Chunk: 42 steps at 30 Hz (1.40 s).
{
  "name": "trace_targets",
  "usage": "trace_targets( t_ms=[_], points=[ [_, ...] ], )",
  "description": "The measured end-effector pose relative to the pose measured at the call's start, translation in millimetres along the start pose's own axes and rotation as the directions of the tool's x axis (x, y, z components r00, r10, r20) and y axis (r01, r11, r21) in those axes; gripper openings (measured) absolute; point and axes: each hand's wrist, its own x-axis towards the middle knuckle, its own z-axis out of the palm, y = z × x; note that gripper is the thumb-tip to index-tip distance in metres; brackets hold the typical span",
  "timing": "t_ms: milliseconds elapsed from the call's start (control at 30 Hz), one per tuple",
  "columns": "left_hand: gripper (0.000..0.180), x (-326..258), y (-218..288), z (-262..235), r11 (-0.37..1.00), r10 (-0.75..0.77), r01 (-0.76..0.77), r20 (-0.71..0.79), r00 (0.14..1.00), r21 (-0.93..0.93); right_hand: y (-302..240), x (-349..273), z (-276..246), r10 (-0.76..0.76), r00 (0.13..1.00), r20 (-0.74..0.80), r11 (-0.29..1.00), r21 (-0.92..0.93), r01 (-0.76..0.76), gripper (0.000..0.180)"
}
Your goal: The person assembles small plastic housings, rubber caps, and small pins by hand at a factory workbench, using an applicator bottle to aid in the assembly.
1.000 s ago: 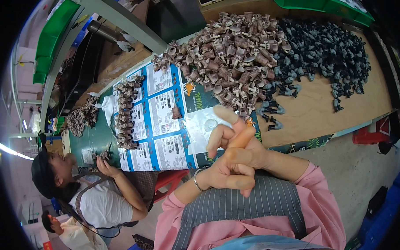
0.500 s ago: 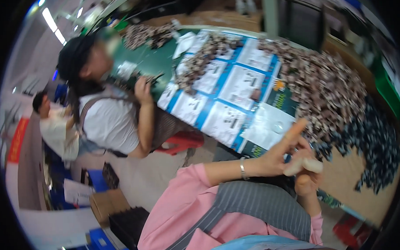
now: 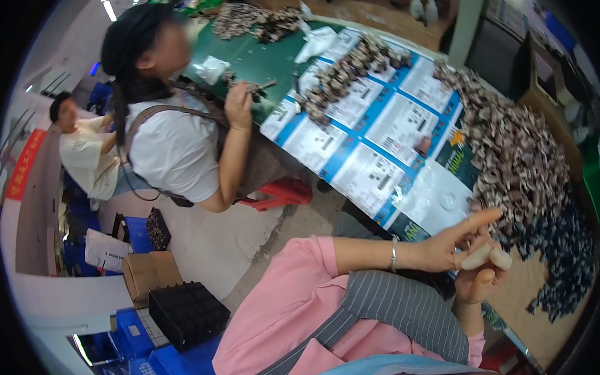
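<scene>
My left hand [image 3: 441,250], a silver bracelet [image 3: 394,253] at its wrist, meets my right hand [image 3: 476,285] over the near right edge of the table. Pale finger covers [image 3: 485,257] show on fingertips where the hands come together. One left finger points out toward the pile; the other fingers are bent inward. My right fingers are curled close to the left ones. Whatever lies between them is hidden or too small to name. Just beyond is a large heap of small brown-and-cream folded pieces [image 3: 510,147], with dark blue pieces [image 3: 560,258] beside it.
White printed sheets with blue borders [image 3: 400,128] cover the table's middle, under a clear plastic bag [image 3: 436,196]. A co-worker [image 3: 173,139] sits at the left, handling small pieces. A red stool [image 3: 280,193], a cardboard box [image 3: 151,275] and a black crate [image 3: 185,315] stand lower left.
The view has shifted, so the table and my hands appear farther right. My hands stay together, with their fingers slightly rearranged. The co-worker's raised hand remains over the green tabletop.
</scene>
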Motion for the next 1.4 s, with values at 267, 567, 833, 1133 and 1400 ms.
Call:
trace_targets(
  t_ms=[267, 567, 833, 1133, 1400],
  points=[
    [0.083, -55, 26, -43, 0.923, 0.066, -0.035, -0.067, 0.996, 0.384, -3, -17, -69, -0.065, 0.997, -0.028, 0.930, -0.365, 0.050, 0.028],
    [0.051, -44, 54, -107, 0.699, 0.206, 0.149, -0.396, 0.895, 0.699, -1, -47, -102, 0.204, 0.958, -0.201, 0.731, -0.620, -0.286, 0.021],
    [0.051, 49, 64, -132, -0.025, 0.082, 0.326, -0.323, 0.943, 0.945, 6, -56, -107, 0.144, 0.933, -0.330, 0.738, -0.592, -0.324, 0.021],
    [0.032, 74, 61, -146, 0.003, -0.120, 0.239, -0.237, 0.964, 0.971, -26, -50, -126, 0.100, 0.879, -0.466, 0.623, -0.659, -0.421, 0.022],
    [0.036, 16, 59, -151, 0.853, -0.181, 0.470, -0.713, 0.678, 0.230, -18, -60, -107, 0.172, 0.984, -0.035, 0.203, -0.977, -0.070, 0.041]
  ],
)
